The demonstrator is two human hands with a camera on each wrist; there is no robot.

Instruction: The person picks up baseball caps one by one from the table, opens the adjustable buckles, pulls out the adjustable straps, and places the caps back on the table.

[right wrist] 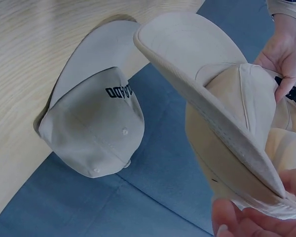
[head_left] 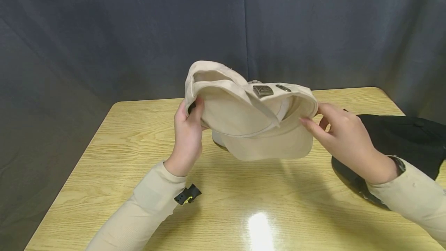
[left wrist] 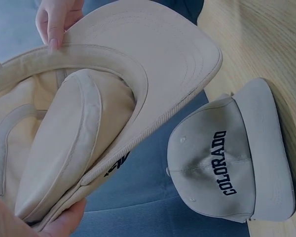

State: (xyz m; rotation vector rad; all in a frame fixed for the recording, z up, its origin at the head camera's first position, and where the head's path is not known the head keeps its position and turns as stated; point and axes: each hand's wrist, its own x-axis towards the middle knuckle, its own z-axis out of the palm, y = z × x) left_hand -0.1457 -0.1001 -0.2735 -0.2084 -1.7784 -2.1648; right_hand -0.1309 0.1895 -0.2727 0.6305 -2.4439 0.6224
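A cream cap (head_left: 237, 111) is held up over the middle of the table (head_left: 122, 158), its open underside facing the person and its brim lowest, the left hand (head_left: 188, 131) gripping one side of the rim with the thumb inside, the right hand (head_left: 348, 134) pinching the other side between thumb and fingers. Behind it, toward the table's far edge, sits a paler cap lettered COLORADO (left wrist: 202, 163), while a black cap (head_left: 400, 138) lies at the right edge, beyond the right wrist.
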